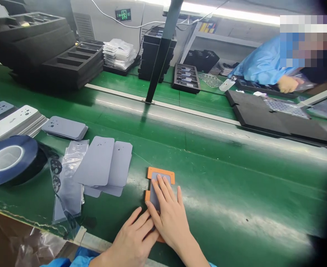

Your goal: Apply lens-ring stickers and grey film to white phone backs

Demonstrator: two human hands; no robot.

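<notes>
An orange frame point(161, 171) lies on the green table with a grey panel point(154, 193) inside it. My right hand point(170, 213) rests flat over the panel, its fingers stretched toward the frame's far end, and hides much of it. Beside it, my left hand point(137, 233) has its fingers spread at the frame's near left side, fingertips close to my right hand. To the left lie loose grey panels point(98, 159) and clear plastic sleeves point(69, 189).
A roll of blue film point(32, 159) stands out at the left, near stacked panels point(65, 127). Black trays point(74, 61) are piled behind. A dark post point(161, 52) rises at the table's middle. Across, a person's blue sleeve point(263, 63) and hand point(288, 83) show beside black foam boards point(274, 120).
</notes>
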